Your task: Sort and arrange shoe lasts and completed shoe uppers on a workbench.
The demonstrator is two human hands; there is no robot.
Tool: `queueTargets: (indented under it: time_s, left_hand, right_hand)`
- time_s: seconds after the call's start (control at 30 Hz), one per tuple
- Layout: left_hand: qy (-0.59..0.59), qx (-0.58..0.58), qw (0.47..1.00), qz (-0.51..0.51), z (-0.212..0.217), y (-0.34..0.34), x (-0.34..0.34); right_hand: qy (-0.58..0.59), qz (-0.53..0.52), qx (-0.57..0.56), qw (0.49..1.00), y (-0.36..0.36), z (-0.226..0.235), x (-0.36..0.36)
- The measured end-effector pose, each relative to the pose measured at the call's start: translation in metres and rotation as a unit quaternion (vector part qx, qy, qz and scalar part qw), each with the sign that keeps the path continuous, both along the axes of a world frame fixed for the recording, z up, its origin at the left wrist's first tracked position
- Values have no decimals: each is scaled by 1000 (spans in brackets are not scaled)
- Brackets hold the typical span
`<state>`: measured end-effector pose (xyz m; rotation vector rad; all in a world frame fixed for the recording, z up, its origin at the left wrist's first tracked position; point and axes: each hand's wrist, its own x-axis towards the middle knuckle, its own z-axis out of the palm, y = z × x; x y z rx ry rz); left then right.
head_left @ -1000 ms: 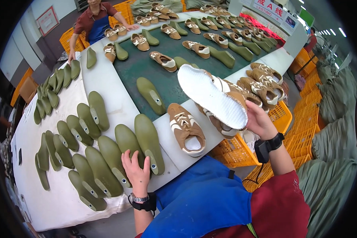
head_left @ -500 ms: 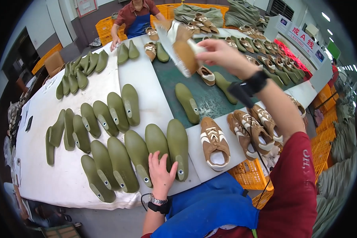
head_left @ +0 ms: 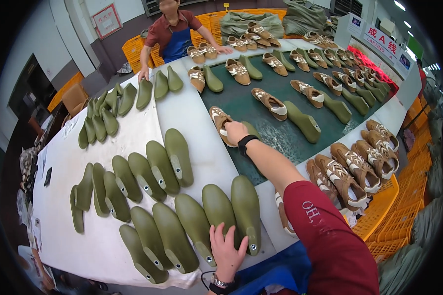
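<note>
Far left: small dark flat rectangular object (head_left: 47,177) on the white cloth-covered table (head_left: 59,231). Next, a cluster of olive-green, smooth, foot-shaped lasts (head_left: 109,123) at the table's far side; a co-worker's hand (head_left: 143,74) touches one last just beside it. Nearer, a middle row of the same lasts (head_left: 142,178), then a front row of six, heel ends toward the wearer.

Left hand (head_left: 226,248): fingers spread, not clenched, laid over the heel end of the fifth olive-green last (head_left: 217,201) from the left, fingertips touching it. Thumb lies beside the sixth, rightmost last (head_left: 246,206); can't tell if it touches.

Brown low-cut lace-up shoe with white stripes (head_left: 219,117): over the left edge of the dark green flat work surface (head_left: 251,160), toe pointing away. Right hand (head_left: 237,132) is closed on its heel end, arm stretched forward; fingertips mostly hidden. Can't tell whether the sole rests on the green surface.

Right of it, brown-and-white shoes (head_left: 269,103) and green lasts (head_left: 302,120) stand in rows on the green surface. Far right, more brown shoes (head_left: 342,179) line the white edge board, above an orange plastic crate (head_left: 379,209).
</note>
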<state>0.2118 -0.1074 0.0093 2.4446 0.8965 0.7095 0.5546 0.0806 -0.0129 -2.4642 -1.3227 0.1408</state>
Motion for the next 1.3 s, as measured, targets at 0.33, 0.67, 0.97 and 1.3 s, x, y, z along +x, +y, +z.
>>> queueTargets:
  time_s: [0.33, 0.67, 0.97, 1.3]
  left_hand:
    - [-17, 11, 1000, 2, -2, -3, 3]
    - [-1, 76, 997, 3, -9, -6, 4]
    - [19, 109, 994, 4, -12, -1, 10]
    - [161, 179, 970, -14, -2, -22, 21]
  right_hand:
    - [92, 146, 82, 982, -30, 21, 7]
    - [94, 405, -8, 909, -207, 185, -60]
    - [173, 384, 13, 907, -394, 194, -95]
    - [101, 114, 43, 987, -403, 9, -148]
